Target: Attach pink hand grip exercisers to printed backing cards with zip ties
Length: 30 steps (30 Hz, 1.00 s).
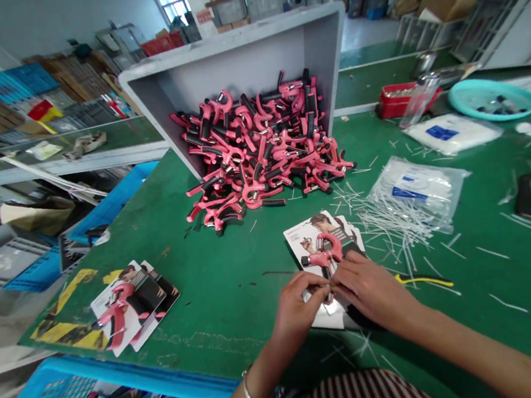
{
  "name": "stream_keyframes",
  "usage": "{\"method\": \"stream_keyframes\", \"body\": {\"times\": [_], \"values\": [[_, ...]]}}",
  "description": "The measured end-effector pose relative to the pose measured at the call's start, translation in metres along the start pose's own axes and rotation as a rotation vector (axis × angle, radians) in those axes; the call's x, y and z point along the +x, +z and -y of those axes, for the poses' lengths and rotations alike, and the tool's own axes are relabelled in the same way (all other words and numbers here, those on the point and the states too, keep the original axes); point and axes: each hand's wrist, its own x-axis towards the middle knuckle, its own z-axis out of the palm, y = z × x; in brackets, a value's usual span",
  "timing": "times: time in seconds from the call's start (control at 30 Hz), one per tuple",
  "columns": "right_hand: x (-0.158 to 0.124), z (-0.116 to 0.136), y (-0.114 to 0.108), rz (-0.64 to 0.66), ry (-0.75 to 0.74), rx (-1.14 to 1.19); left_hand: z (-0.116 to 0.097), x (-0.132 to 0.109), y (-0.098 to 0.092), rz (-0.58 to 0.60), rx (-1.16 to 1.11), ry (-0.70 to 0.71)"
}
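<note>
A pink hand grip exerciser (328,247) with a black knob and a metal spring lies on a printed backing card (297,239), on top of a small stack of cards. My left hand (302,305) has thumb and forefinger pinched at the exerciser's lower handle. From the other side, my right hand (367,283) closes its fingertips at the same spot, nearly touching the left ones. Whatever small thing sits between the fingertips is hidden. Loose white cable ties (390,218) are scattered right of the cards, spilling by a clear plastic bag (433,187).
A tilted grey bin (230,47) spills many pink exercisers (258,141) onto the green table (216,271). Carded exercisers (125,302) lie at left, above a blue crate (41,392). Yellow-handled pliers (425,280), a teal tray (491,91) and a red box (397,100) are at right.
</note>
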Motion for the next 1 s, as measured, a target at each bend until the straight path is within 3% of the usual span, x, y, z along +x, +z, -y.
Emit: {"method": "stream_keyframes", "body": {"times": [0.17, 0.37, 0.47, 0.6, 0.73, 0.87, 1.0], "values": [[-0.002, -0.002, 0.003, -0.02, 0.089, 0.176, -0.003, -0.001, -0.009, 0.068, 0.049, -0.005], [-0.001, 0.001, 0.001, -0.025, 0.14, 0.31, -0.022, -0.007, -0.011, 0.181, 0.637, 0.242], [-0.001, 0.003, 0.001, -0.016, 0.108, 0.299, -0.031, -0.008, -0.011, 0.186, 0.777, 0.302], [-0.004, 0.003, 0.004, -0.05, 0.11, 0.347, -0.031, -0.01, -0.01, 0.159, 0.629, 0.269], [-0.007, 0.003, 0.009, -0.168, 0.136, 0.554, -0.012, -0.016, -0.004, 0.035, 0.467, 0.196], [-0.004, 0.003, 0.018, -0.159, 0.128, 0.679, 0.013, -0.02, 0.002, -0.089, 0.492, 0.179], [-0.002, 0.001, 0.024, -0.153, 0.134, 0.702, 0.023, -0.019, -0.001, -0.142, 0.489, 0.13]]}}
